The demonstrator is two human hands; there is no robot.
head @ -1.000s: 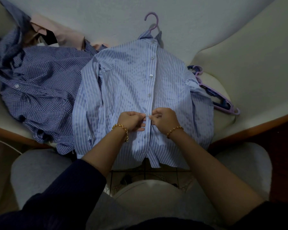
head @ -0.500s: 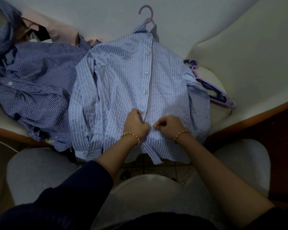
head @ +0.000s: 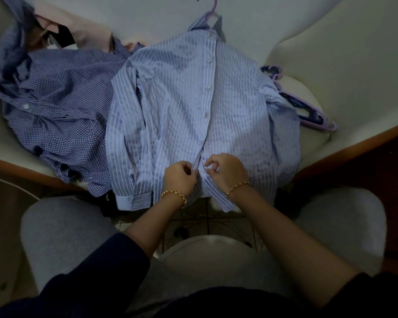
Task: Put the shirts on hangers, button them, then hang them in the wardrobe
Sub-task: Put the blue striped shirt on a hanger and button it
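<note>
4 white buttons (head: 207, 88) now show fastened down the front of the striped shirt (head: 170, 99), and both hands sit lower on the placket than they did 1 second ago, when they worked a button higher up. We read that as 1 more button done and the hands shifted toward the hem, so this shirt's buttoning looks close to its end; hanging it in the wardrobe is not yet begun. The shirt lies flat, front up, on the cream sofa (head: 147, 17), already on its lilac hanger (head: 210, 10), whose hook pokes out past the collar. The left hand (head: 180, 177) pinches the lifted edge of the open placket, fingers curled round the strip of cloth. The right hand (head: 225, 172) is just beside it, fingertips curled on the facing edge; whether they hold a button we cannot tell. We see a checked shirt (head: 62, 106) crumpled to the left, touching the striped shirt's sleeve, and spare hangers (head: 308, 111) lying to the right
</note>
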